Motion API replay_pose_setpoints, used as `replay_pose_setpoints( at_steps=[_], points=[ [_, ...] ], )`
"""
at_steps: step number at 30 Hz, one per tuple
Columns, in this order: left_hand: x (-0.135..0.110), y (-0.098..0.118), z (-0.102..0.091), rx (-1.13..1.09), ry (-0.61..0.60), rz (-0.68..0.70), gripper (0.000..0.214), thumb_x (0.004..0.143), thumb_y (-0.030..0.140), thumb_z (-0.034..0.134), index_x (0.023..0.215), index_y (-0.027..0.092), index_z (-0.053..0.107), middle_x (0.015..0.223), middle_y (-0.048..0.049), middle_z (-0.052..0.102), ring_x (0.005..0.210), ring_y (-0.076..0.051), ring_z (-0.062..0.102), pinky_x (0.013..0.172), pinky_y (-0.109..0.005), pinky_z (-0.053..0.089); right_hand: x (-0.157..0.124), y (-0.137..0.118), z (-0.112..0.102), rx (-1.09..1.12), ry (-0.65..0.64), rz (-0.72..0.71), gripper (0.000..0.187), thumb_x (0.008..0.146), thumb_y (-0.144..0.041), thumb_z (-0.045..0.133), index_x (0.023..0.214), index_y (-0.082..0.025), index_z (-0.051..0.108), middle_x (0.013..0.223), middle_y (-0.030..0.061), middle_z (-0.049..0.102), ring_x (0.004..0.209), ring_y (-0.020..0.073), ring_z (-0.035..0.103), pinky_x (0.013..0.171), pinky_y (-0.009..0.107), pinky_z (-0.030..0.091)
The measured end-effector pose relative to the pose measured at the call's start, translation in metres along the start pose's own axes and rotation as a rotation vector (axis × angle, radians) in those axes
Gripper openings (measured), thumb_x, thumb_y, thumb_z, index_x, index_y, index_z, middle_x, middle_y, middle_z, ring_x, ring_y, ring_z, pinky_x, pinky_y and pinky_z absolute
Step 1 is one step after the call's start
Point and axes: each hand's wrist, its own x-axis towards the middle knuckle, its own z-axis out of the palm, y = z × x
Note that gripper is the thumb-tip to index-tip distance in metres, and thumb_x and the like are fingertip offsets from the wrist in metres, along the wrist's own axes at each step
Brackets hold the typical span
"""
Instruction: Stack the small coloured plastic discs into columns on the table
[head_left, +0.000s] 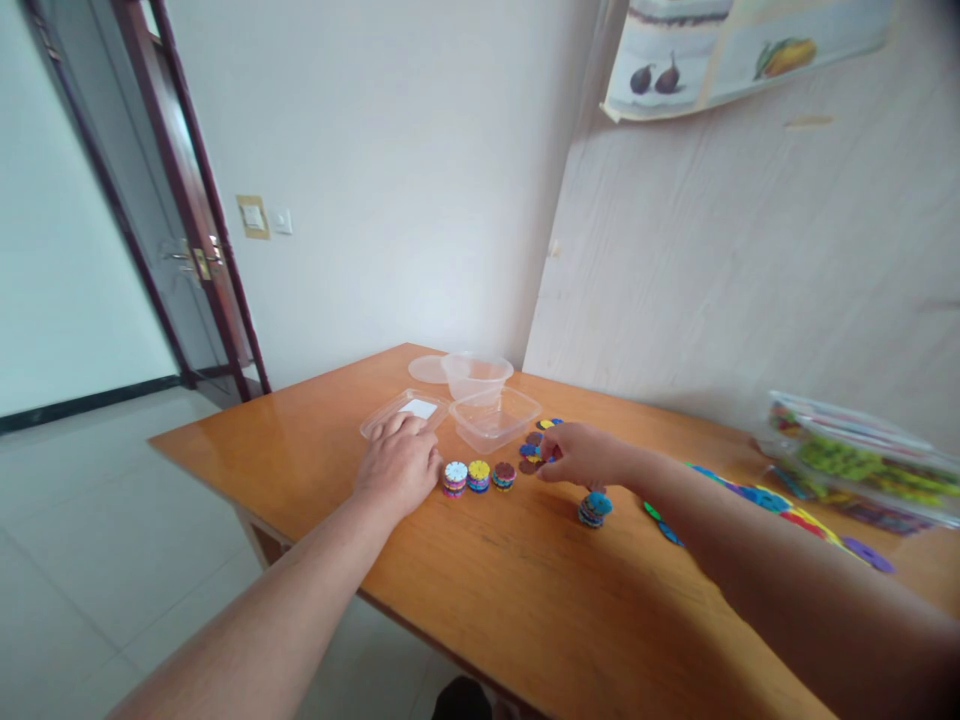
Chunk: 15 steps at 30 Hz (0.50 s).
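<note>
Table (517,600), wooden. Left hand (400,460): palm down beside row of three disc stacks (478,472). Right hand (577,452): at loose discs (531,452). Blue-topped stack (595,507): apart from row. Round tub (478,375), rectangular tub (495,428): clear, beyond the stacks.

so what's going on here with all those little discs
A person has the right hand down at a scatter of loose discs; whether it grips one is hard to tell. The left hand is on the near side of a clear lid, next to a row of three short stacks topped white, yellow and brown. A blue-topped stack stands apart, below the right wrist in the view. Clear tubs sit behind on the table.
</note>
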Motion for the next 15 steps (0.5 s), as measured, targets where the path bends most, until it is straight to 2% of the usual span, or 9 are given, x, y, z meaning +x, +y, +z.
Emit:
replay_pose_setpoints(
  at_steps=[4,9,11,15],
  points=[
    [0.0,0.0,0.0,0.001,0.005,0.003,0.017,0.084,0.025,0.053,0.08,0.024,0.069,0.107,-0.0087,0.065,0.114,-0.028,0.049,0.098,-0.046,0.039,0.004,-0.02,0.001,-0.001,0.107,-0.089,0.032,0.076,-0.052,0.07,0.091,-0.024,0.071,0.085,0.0024,0.072,0.073,0.0173,0.063,0.057,0.025,0.039],
    [0.0,0.002,-0.001,-0.019,0.004,-0.009,0.017,0.084,0.024,0.053,0.075,0.024,0.068,0.106,-0.0098,0.065,0.113,-0.029,0.049,0.097,-0.047,0.038,0.009,-0.04,0.003,-0.039,0.125,-0.129,0.037,0.074,-0.055,0.071,0.094,-0.024,0.071,0.092,0.0023,0.072,0.079,0.0178,0.063,0.057,0.025,0.037],
    [0.0,0.002,-0.001,-0.018,0.002,-0.01,0.017,0.084,0.025,0.053,0.076,0.023,0.068,0.107,-0.0097,0.065,0.112,-0.029,0.049,0.098,-0.047,0.038,0.009,-0.04,0.003,-0.024,0.117,-0.127,0.037,0.075,-0.054,0.071,0.094,-0.023,0.07,0.092,0.0027,0.072,0.079,0.0176,0.063,0.057,0.025,0.037],
    [0.0,0.001,0.0,-0.002,0.0,-0.005,0.015,0.084,0.025,0.054,0.078,0.023,0.068,0.106,-0.0089,0.065,0.112,-0.028,0.049,0.099,-0.046,0.038,0.011,-0.027,-0.002,0.046,0.062,-0.036,0.028,0.08,-0.046,0.068,0.094,-0.022,0.07,0.082,0.0016,0.071,0.07,0.0156,0.062,0.054,0.024,0.037]
  ],
)
